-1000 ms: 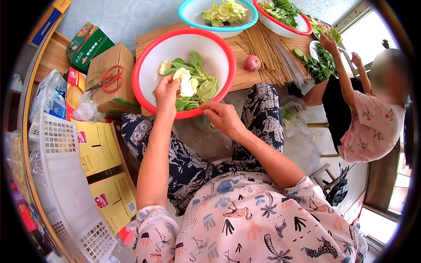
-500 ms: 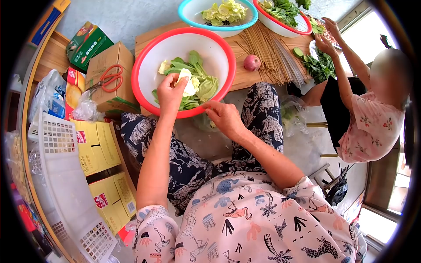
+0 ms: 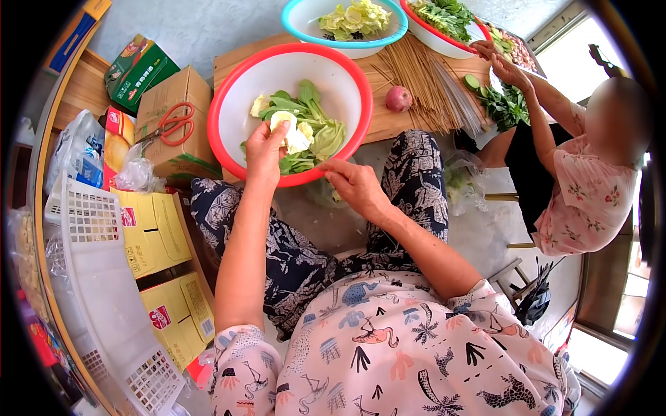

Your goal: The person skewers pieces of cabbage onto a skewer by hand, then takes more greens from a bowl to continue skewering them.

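My left hand [image 3: 265,154] is closed around pale cabbage leaf pieces [image 3: 297,133], with the thumb on top, over the near side of a white basin with a red rim [image 3: 291,54]. Inside the basin lie green leafy vegetables [image 3: 329,141] and more pale leaf bits. At the basin's near right rim is my right hand [image 3: 357,187]. Its thumb and forefinger are pinched together and the other fingers curl in; whatever they hold, if anything, is too small to make out.
Thin wooden skewers [image 3: 420,80] and a red onion [image 3: 398,98] lie on the wooden table. Behind stands a blue-rimmed basin [image 3: 288,24] of pale leaves. Red scissors [image 3: 179,125] rest on a carton [image 3: 156,100]. At right, another person's hands [image 3: 510,66] are above greens.
My left hand has tilted and shifted slightly left and down, turning the cabbage pieces. My right hand stays almost still. The other person's hands have moved left and lower.
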The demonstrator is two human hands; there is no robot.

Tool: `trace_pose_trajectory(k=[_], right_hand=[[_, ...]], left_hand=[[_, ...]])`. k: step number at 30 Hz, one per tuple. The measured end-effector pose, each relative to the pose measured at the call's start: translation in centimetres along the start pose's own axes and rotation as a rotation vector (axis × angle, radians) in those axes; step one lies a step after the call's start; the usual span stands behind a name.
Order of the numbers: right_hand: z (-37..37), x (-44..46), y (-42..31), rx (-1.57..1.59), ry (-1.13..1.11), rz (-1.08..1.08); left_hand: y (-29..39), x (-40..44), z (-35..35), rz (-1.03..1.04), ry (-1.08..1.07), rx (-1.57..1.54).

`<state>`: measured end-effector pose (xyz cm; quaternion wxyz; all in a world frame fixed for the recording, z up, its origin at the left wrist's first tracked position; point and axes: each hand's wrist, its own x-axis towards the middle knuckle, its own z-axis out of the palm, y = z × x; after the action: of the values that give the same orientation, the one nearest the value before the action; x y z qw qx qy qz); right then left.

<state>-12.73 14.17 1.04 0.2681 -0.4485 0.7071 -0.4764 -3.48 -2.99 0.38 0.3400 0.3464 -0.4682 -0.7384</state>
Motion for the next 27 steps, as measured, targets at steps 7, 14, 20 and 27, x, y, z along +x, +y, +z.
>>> trace_pose_trajectory(k=[7,14,20,27], right_hand=[[0.3,-0.1,0.7,0.044,-0.025,-0.028],[-0.1,0.5,0.5,0.563,-0.164,0.254],[-1.4,0.7,-0.7,0.777,-0.261,0.307],[-2.1,0.5,-0.8,0.989,-0.341,0.353]], left_hand=[[-0.4,0.3,-0.3,-0.058,-0.013,-0.062],[1.3,-0.5,0.3,-0.034,-0.179,-0.08],[2.6,-1.2,0.2,-0.048,-0.405,-0.102],[2.5,-1.0,0.0,-0.254,-0.506,-0.355]])
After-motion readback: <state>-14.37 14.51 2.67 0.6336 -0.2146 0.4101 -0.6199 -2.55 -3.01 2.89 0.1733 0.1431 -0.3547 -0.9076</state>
